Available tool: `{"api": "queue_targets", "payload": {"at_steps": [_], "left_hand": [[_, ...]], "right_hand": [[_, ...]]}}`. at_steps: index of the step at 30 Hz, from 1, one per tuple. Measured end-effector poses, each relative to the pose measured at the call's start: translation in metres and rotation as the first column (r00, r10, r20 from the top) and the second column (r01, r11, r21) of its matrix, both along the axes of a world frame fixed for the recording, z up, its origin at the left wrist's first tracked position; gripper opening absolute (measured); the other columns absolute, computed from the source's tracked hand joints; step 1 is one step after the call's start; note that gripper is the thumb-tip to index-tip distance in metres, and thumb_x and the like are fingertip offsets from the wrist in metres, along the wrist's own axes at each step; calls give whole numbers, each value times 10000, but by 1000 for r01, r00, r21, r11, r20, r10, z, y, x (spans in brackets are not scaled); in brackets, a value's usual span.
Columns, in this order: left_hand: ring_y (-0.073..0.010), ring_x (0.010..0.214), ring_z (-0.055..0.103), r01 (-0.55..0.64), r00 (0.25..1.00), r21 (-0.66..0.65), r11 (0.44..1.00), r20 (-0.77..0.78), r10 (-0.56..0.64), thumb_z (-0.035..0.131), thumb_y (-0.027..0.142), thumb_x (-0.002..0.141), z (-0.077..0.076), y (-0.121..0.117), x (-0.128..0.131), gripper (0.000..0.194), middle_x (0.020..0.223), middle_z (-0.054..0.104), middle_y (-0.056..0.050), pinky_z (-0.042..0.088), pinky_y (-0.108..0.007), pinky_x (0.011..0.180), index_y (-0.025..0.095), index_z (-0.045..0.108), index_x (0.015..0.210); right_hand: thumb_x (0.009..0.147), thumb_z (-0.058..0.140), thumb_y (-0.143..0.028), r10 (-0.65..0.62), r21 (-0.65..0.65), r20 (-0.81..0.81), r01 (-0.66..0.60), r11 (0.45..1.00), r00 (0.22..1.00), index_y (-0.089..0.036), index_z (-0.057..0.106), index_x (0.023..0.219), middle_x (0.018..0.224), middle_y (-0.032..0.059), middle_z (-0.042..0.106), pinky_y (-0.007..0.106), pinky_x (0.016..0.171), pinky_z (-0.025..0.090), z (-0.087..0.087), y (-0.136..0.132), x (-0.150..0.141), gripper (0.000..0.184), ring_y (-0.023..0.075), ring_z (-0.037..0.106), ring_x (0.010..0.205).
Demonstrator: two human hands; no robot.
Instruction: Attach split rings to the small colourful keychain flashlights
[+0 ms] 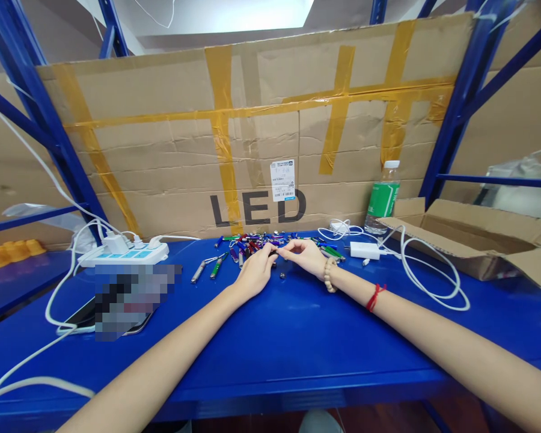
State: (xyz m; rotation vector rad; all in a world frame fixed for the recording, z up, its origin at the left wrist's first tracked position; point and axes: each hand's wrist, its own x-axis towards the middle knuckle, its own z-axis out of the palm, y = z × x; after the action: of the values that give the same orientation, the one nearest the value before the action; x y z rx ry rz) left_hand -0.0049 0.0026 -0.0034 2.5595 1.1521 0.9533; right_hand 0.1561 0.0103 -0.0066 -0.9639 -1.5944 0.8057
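- The smooth, blue-painted surface [315,343] is backed at twelve o'clock by a tall, tape-strapped brown cardboard sheet [171,162] printed "LED".
- With the hands taken as centre, a loose pile of small, shiny metallic cylinders in blue, green, red and silver [252,245] is spread at twelve o'clock, partly hidden by them.
- The bare left hand [256,270] and bare right hand [307,255] are brought together at the fingertips; what, if anything, is pinched there by either cannot be told.
- A slim silver cylinder [199,272] and a slim green cylinder [216,267] are seen at nine o'clock, and a small round silver piece [282,275] at six, just below the fingertips.
- A white plastic power strip [135,255] is set farther out towards nine, a clear green-labelled bottle [382,201] at two.
- The cylinders would probably be found light, stiff and rather slippery, best gripped mid-barrel between thumb and forefinger.
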Motion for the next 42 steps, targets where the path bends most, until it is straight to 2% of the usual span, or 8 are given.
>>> {"api": "queue_targets", "payload": {"at_steps": [17,21,26,30,34,38,42], "left_hand": [[-166,834,572,-32,999,-58,998,14,33,291,289,880,3,1,1,253,887,618,-2,422,-265,717,254,489,1033],[-156,816,571,37,998,-53,998,55,-34,298,285,881,1,4,0,249,897,616,-14,424,-259,735,222,501,1012],[-162,818,574,40,999,-43,998,22,-39,298,304,881,-3,8,-1,276,892,623,-30,429,-263,739,199,537,972],[-166,862,575,45,999,-46,998,29,-44,312,303,875,-2,8,-2,284,955,627,-26,434,-270,759,217,533,1032],[-159,844,584,72,996,-52,996,48,-70,333,289,868,1,5,-2,289,994,628,-7,439,-268,759,250,509,1093],[-167,888,576,37,997,-28,999,72,-35,332,260,865,2,3,-1,292,1037,620,-17,423,-282,812,241,511,1095],[-172,913,569,21,998,-34,999,64,-19,316,273,872,0,4,1,286,1025,620,-16,425,-281,804,250,510,1081]], "right_hand": [[571,661,-487,9,52,-2,-9,999,1000,-145,591,565,577,2,576,261,611,426,2,2,0,349,106,515,554],[566,660,-503,22,13,18,-22,1000,1000,-145,604,577,585,4,586,256,595,425,5,-1,2,362,104,517,556],[561,668,-487,43,-66,61,-39,997,997,-137,605,567,593,7,588,242,568,402,10,-5,5,356,94,502,559],[559,673,-474,58,-90,58,-53,995,997,-135,596,559,580,-3,572,228,532,375,13,-7,6,348,79,471,536],[565,672,-469,20,-110,78,-12,994,997,-130,600,550,548,-11,552,227,514,364,12,-8,5,347,71,444,509],[569,670,-472,-5,-57,53,9,998,999,-130,606,571,561,-2,567,236,538,394,7,-4,2,348,80,470,516],[575,688,-439,0,39,37,-1,999,999,-134,651,763,661,20,615,245,564,435,3,1,3,360,96,525,552]]}}
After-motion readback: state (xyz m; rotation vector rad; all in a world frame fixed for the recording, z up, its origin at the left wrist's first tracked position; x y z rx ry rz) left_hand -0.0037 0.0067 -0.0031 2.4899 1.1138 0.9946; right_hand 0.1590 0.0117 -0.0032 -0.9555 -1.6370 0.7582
